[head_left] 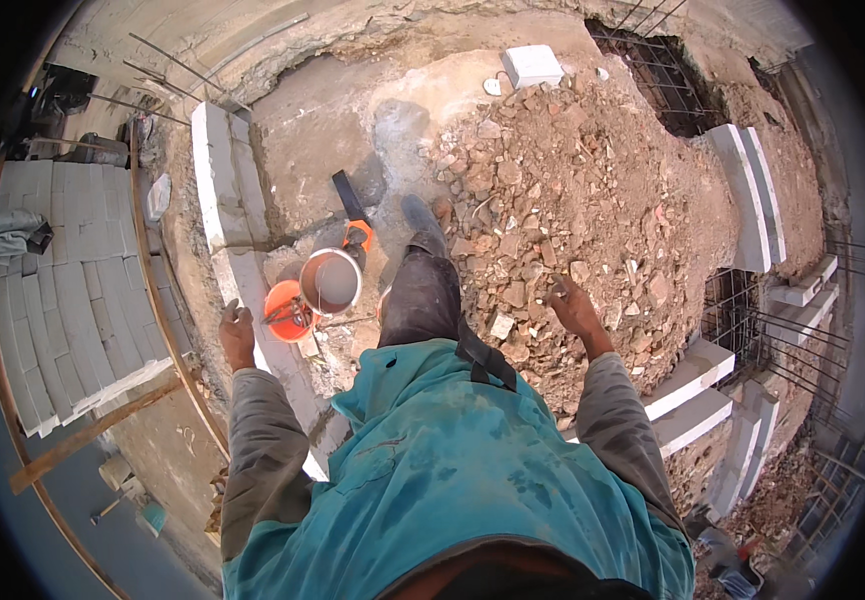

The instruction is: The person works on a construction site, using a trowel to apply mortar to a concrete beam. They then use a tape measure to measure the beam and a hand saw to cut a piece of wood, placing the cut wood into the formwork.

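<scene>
My left hand [238,335] hangs beside the low light-grey block wall [265,340], fingers loosely bent and apart, with nothing visible in them. My right hand [577,312] is out over the rubble, thumb and fingers apart and slightly curled, holding nothing I can see. To the right of my left hand is an orange tub [278,297] with metal tools in it, too small to tell apart. Touching it is a round bucket [332,282] with grey contents. A handsaw [352,200] with a dark blade and orange handle lies just beyond the bucket.
Broken stones and rubble [563,210] cover the middle ground. Rebar cages show in a pit [668,85] at far right and another [728,305] at right. White blocks [688,380] form low walls there. Stacked grey blocks [83,280] stand left behind a wooden plank [158,300].
</scene>
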### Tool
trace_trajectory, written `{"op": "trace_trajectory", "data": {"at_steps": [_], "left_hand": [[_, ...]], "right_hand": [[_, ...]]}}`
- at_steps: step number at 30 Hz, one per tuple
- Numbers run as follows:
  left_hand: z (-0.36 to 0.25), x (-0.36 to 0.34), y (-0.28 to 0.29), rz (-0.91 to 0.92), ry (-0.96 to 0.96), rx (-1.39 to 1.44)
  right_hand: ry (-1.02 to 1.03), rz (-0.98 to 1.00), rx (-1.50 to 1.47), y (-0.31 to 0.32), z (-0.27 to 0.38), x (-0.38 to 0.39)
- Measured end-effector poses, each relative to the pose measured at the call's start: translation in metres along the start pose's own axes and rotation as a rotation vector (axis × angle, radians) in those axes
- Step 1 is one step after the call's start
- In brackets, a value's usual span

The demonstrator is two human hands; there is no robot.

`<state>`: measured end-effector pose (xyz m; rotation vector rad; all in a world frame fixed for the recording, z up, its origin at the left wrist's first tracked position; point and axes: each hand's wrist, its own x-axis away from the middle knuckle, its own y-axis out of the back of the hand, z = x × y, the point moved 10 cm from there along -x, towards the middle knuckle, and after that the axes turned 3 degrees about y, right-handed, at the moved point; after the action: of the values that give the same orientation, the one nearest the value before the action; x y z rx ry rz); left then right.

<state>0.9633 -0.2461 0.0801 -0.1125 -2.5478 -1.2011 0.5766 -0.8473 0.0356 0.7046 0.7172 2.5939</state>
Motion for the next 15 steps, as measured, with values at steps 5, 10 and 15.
{"op": "trace_trajectory", "data": {"at_steps": [5, 10, 15], "left_hand": [[-0.139, -0.026, -0.105, 0.202, -0.227, -0.113], [-0.098, 0.004, -0.145, 0.612, 0.162, -0.345], [-0.067, -0.035, -0.113, 0.521, 0.38, -0.196]], "right_hand": [[-0.206, 0.139, 0.258, 0.007, -0.022, -0.159], [-0.234, 0.16, 0.245, 0.029, -0.025, -0.27], [-0.155, -0.046, 0.465, 0.092, -0.036, -0.355]]}}
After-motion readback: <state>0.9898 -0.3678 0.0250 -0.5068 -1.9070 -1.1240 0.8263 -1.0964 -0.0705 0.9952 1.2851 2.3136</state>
